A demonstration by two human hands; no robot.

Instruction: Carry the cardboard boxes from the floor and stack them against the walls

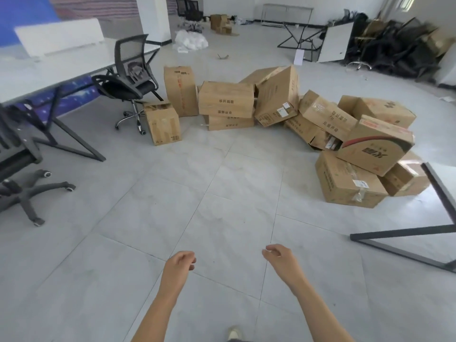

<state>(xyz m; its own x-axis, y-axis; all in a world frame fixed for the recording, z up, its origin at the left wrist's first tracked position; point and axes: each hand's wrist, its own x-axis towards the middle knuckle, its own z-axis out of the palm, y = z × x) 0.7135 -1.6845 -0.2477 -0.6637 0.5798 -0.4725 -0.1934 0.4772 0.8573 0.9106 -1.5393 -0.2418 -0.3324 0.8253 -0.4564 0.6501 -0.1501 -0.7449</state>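
Brown cardboard boxes (276, 99) lie heaped on the grey tiled floor (197, 193) ahead of you, out in the open and away from the walls. They run in a loose arc from an upright one beside the mesh office chair (128, 80) to a tumbled stack on your right, where a red-striped box (375, 146) sits tilted on a lower one. Your left hand (179, 264) and right hand (280, 256) hang out front, well short of the pile, each grip loosely curled and holding nothing. A white bench (49, 67) stands left behind the chair, a black frame leg (404, 233) cuts in at right, and a white pillar (153, 18) rises beyond.
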